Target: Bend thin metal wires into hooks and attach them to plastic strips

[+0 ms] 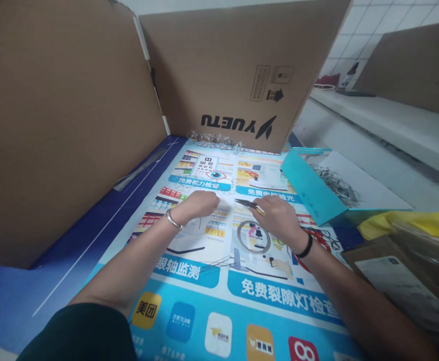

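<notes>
- Bright printed sheeting [219, 276] covers the work surface, with big sheets of brown cardboard [219, 65] standing behind it and along the left side.
- Over the middle of it, the left hand [200, 204] is curled closed, knuckles up, a silver bracelet [174, 219] at the wrist. From where I stand I can't tell whether something fine is pinched inside.
- Facing it, the right hand [277, 215] grips a pair of pliers [246, 203], dark nose pointing at the left hand. A slip of that grip could, I'd judge, nip or poke those fingers.
- Just below the right hand lies a coiled ring [238, 235]; a forearm brushing it could drag it along.
- Thin dark strands [217, 264] lie between the forearms, easily lost against the busy print or snagged by a wrist.
- Red cords [322, 236] lie beside the right wrist and its black band [308, 245]; loops like those could catch on the band as the arm moves.
- Farther right, a turquoise box [309, 190] holds tangled metallic scraps [336, 185]. An elbow bump could spill them, and loose ends might prick.
- Another glinting tangle [212, 138] sits along the foot of the rear cardboard; knocking that panel could scatter it.
</notes>
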Tool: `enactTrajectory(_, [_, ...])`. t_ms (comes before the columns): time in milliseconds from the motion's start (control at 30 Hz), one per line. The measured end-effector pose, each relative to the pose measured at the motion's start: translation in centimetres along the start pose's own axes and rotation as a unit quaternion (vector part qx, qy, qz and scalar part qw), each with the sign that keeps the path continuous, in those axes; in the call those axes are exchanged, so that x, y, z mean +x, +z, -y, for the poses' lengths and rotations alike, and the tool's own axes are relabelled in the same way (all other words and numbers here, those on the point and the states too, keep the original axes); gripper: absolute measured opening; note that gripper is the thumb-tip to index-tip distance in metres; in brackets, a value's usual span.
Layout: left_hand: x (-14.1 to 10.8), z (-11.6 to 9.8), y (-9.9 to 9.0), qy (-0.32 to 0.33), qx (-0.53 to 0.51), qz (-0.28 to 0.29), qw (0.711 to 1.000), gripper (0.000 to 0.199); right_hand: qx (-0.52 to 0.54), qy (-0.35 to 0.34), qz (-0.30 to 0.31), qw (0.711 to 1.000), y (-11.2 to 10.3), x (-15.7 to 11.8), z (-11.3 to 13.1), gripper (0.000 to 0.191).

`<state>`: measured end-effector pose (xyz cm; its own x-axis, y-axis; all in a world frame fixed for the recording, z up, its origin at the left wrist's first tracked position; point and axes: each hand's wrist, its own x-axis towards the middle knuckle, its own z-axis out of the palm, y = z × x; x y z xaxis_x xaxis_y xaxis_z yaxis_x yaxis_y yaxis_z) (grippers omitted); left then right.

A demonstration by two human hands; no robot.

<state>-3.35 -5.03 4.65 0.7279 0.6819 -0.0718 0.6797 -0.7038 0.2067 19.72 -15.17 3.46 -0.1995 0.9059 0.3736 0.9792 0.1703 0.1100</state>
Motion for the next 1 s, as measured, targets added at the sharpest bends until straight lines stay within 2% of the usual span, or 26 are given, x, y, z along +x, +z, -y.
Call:
enactTrajectory(167, [0.2, 0.1, 0.4, -0.001, -0.008, 0.017, 1.000, 0.016, 0.015, -0.010, 0.004, 1.000, 0.1, -0.1, 0.1, 0.032])
enactTrajectory(333, [0.0, 0.0, -0.3, -0.002, -0.038, 0.018, 0.999, 0.014, 0.024, -0.026, 0.004, 0.999, 0.3, -0.1, 0.1, 0.031])
enactTrajectory(533, [0.2, 0.2, -0.9, 0.004, -0.094, -0.026, 0.995, 0.010, 0.029, -0.025, 0.002, 0.999, 0.3, -0.1, 0.1, 0.031])
enactTrajectory(733, [0.7, 0.2, -0.5, 0.017, -0.162, -0.081, 0.983, 0.014, 0.056, -0.022, -0.015, 0.998, 0.0, -0.1, 0.3, 0.030])
enactTrajectory(867, [1.3, 0.1, 0.3, 0.006, -0.259, -0.120, 0.958, 0.025, 0.116, 0.012, -0.026, 0.993, 0.3, -0.1, 0.3, 0.029])
enactTrajectory(1000, [1.8, -0.3, 1.1, -0.048, -0.371, -0.160, 0.913, 0.017, 0.197, 0.060, -0.004, 0.979, 0.2, 0.0, 0.5, 0.027])
